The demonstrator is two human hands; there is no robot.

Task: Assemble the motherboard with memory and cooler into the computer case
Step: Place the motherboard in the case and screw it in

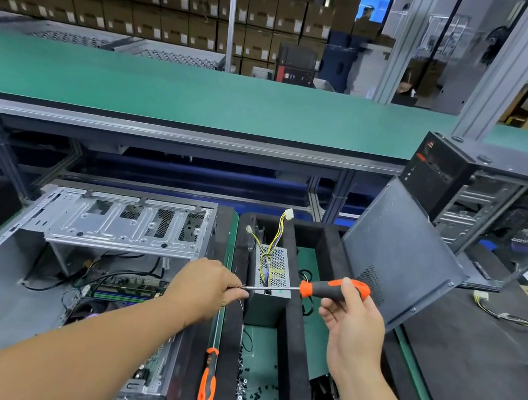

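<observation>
I see my right hand [345,320] curled round the orange-and-grey handle of a screwdriver [328,289], which lies nearly level, its shaft pointing left across the foam tray. My left hand [207,286] meets the tip, its fingers pinched at the very end of the shaft; something small may be held there, but I cannot tell from this view.

Below my left forearm the open computer case [1,279] lies on its side, and the motherboard [124,285] sits inside it, with a green memory stick along its upper edge. What may be the cooler shows as a dark shape beneath my arm, mostly hidden. The silver drive cage [120,222] overhangs the far part of the case, so the open room inside is the bare grey floor at the left.

Between case and tray, a second screwdriver [208,377] lies lengthwise on the narrow green strip, handle toward me, just beside the case's right edge. The black foam tray [291,359] has walled compartments: the power supply [272,277] stands in the far one with its wires rising, and loose black screws [254,395] lie scattered in the near one. A dark side panel [399,255] leans at the tray's right rim, near my right hand.
</observation>
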